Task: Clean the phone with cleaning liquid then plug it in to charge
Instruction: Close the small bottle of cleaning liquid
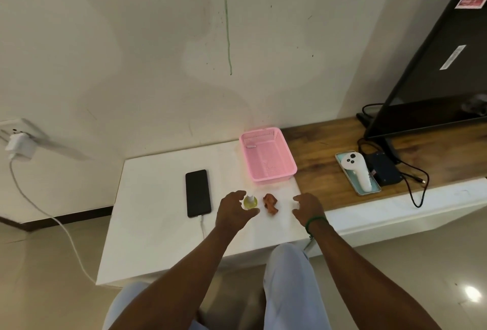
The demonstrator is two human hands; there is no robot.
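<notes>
Premises: a cream wall [158, 53], marked with a vertical green streak [227, 19] and scattered dark specks, stands above a pale tiled floor [47, 264].

Surface: a white bench [158, 224] runs into a wooden section [329, 145] on the right.

The phone [198, 192] lies flat on the white part, screen dark, left of the other items. A white cable [66, 232] meets its near end and runs across the floor to a charger [19, 146] seated in the wall socket [15, 125].

A small bottle [250, 202] of yellow liquid stands upright near the front edge. A crumpled reddish cloth [271, 204] lies just to its right, and a pink basket [274, 178] sits behind both.

Left hand [234, 211]: grip released, fingers curved about the bottle's side; contact cannot be confirmed.

Right hand [308, 208]: grip released, fingers loosely bent, grasping nothing, beside the cloth.

On the wooden section, a white controller [357, 171] rests on a teal tray [374, 190]. A black box [384, 171] sits beside it, under a television [434, 66].
</notes>
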